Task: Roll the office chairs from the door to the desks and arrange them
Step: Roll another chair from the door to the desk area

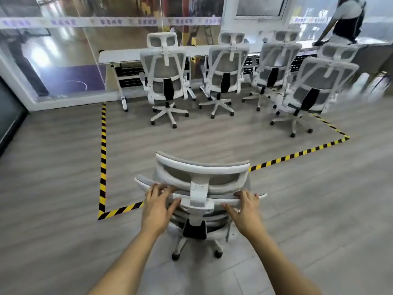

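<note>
A white office chair with grey mesh (202, 173) stands right in front of me, its back toward me, on the near edge of the taped zone. My left hand (157, 206) grips the top rail of its backrest on the left. My right hand (244, 209) grips the same rail on the right. Further ahead, several matching chairs face a long white desk (119, 55): one at the left (164, 75), one in the middle (226, 69), one to the right (276, 64). Another chair (319, 81) stands slightly out of line at the far right.
Yellow-black tape (103, 150) marks a rectangle on the grey wood floor around the desk area. A glass wall (63, 50) runs behind the desk. A person (344, 22) leans on the desk at the far right. A dark panel (8, 116) sits at the left edge.
</note>
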A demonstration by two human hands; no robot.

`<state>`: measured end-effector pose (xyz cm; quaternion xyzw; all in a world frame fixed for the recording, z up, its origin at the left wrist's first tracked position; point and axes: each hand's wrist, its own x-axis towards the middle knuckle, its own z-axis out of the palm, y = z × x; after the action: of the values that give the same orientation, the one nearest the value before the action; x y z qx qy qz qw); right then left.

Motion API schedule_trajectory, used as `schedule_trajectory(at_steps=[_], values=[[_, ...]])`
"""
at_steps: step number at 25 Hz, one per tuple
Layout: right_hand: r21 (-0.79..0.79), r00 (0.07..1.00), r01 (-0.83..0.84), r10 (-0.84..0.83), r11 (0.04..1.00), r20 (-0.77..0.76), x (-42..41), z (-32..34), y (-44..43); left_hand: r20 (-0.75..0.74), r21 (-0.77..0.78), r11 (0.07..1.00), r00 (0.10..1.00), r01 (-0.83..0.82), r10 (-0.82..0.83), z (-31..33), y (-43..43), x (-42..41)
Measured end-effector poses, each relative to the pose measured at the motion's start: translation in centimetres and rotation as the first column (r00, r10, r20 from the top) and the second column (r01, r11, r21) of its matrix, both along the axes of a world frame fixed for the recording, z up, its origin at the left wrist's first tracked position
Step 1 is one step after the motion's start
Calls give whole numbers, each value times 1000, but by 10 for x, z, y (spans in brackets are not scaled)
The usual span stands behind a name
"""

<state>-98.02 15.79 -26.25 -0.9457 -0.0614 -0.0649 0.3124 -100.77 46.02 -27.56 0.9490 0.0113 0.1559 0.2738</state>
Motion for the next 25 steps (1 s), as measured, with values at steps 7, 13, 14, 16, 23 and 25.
schedule_trajectory(at_steps=[7,13,14,16,23,25], values=[[106,993,99,-105,989,59,257,-10,-44,27,-24,997,997,69,-69,-3,-45,281],[42,989,149,-150,988,12,469,4,-86,-16,-65,996,998,64,-65,4,-91,512],[27,988,152,-153,988,21,503,5,-91,-19,-69,996,998,63,-64,6,-97,546],[29,989,146,-147,989,30,576,3,-104,-9,-70,995,997,74,-75,8,-110,617],[41,987,156,-157,987,24,819,7,-154,68,-89,991,993,103,-97,1,-165,864],[9,988,157,-157,988,-3,886,13,-171,22,-71,991,993,114,-113,3,-181,931]])
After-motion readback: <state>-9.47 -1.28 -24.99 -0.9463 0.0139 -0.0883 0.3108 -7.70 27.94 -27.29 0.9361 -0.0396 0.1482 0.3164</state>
